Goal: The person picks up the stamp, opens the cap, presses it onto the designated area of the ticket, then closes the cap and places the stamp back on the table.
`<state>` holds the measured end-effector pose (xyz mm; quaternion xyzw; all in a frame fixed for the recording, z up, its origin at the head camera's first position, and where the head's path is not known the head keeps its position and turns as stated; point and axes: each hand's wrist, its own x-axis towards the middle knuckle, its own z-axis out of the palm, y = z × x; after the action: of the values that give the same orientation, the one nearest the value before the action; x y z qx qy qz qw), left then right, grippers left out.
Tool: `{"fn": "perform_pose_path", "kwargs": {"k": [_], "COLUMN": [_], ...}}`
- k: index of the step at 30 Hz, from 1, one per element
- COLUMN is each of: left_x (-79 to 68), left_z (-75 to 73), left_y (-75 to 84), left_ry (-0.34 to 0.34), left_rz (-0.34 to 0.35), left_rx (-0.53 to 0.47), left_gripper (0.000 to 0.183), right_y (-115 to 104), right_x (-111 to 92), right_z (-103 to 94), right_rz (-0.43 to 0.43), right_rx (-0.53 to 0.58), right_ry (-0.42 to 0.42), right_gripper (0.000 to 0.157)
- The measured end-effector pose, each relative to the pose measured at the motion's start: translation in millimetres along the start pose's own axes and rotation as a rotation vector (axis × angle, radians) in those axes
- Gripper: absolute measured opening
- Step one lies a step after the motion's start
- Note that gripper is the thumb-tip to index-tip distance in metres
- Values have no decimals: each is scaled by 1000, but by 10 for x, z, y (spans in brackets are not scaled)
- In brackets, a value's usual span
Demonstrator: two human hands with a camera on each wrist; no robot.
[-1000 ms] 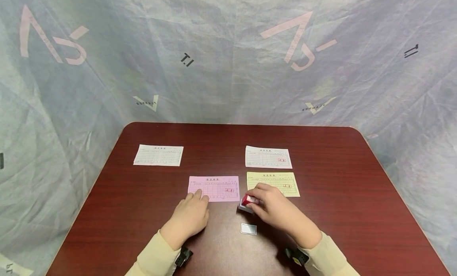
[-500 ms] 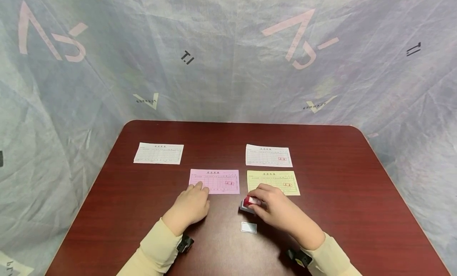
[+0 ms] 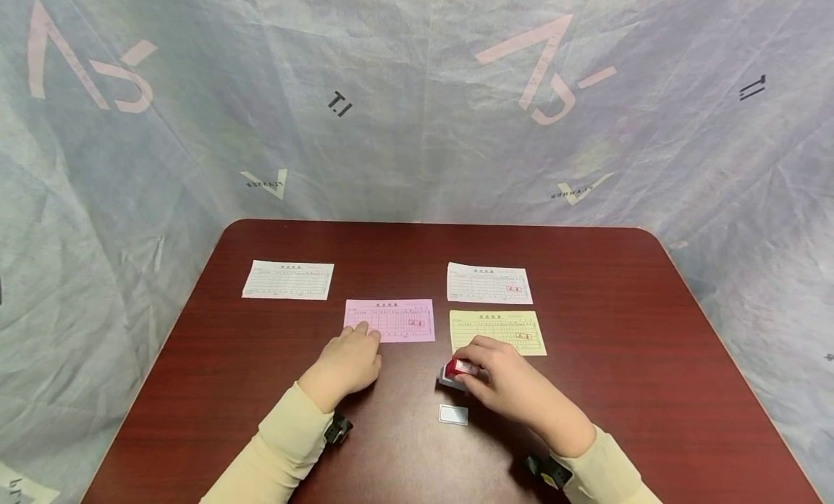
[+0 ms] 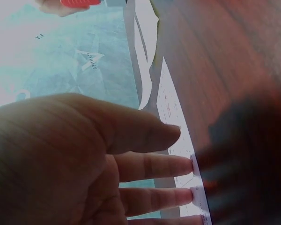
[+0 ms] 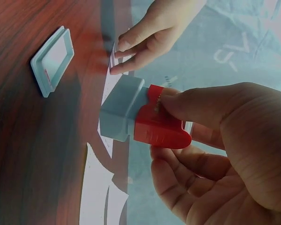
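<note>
Stamp point(image 5: 161, 124), with a red handle and a grey lower part, was in the right hand point(image 3: 504, 377): the thumb and the fingers pinched the red handle from two sides. It was near the lower left corner of the yellow slip point(image 3: 485, 330), with its grey end toward the table point(image 3: 619, 330); whether that end touched the table, I could not tell. Nearer to the person lay a small grey rectangular tray point(image 3: 453, 415) with a raised rim.

On the other side, the left hand point(image 3: 344, 363) reached forward with fingers extended and slightly spread, and their tips rested on the pink slip point(image 3: 405, 324), at its near left part. This slip bore a red mark on its right half, and so did the yellow slip and the right white slip point(image 3: 476, 283) behind it. Farther left lay another white slip point(image 3: 288, 281). Behind the table hung a grey printed cloth point(image 3: 417, 127).
</note>
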<state>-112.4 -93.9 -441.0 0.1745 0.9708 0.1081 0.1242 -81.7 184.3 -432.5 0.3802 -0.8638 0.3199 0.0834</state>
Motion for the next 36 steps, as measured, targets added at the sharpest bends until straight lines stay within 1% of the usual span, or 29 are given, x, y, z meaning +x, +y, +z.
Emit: {"fn": "perform_pose_path", "kwargs": {"k": [5, 12, 19, 27, 36], "left_x": [67, 166, 251, 377, 497], "left_z": [-23, -40, -64, -102, -147], "left_y": [-18, -38, -66, -77, -99], "left_ry": [7, -4, -18, -40, -59], "left_rz": [7, 6, 6, -3, -7], "left_rx": [24, 36, 37, 45, 38], "left_gripper": [34, 32, 37, 36, 41], "right_y": [-3, -18, -28, -21, -6], "right_x": [-7, -7, -10, -17, -35], "right_z": [0, -10, -18, -19, -20], "right_rz": [-9, 0, 4, 11, 8], "right_rx": [0, 5, -2, -10, -17], "right_ry": [-2, -8, -10, -13, -11], "right_gripper": [18, 18, 18, 19, 20]}}
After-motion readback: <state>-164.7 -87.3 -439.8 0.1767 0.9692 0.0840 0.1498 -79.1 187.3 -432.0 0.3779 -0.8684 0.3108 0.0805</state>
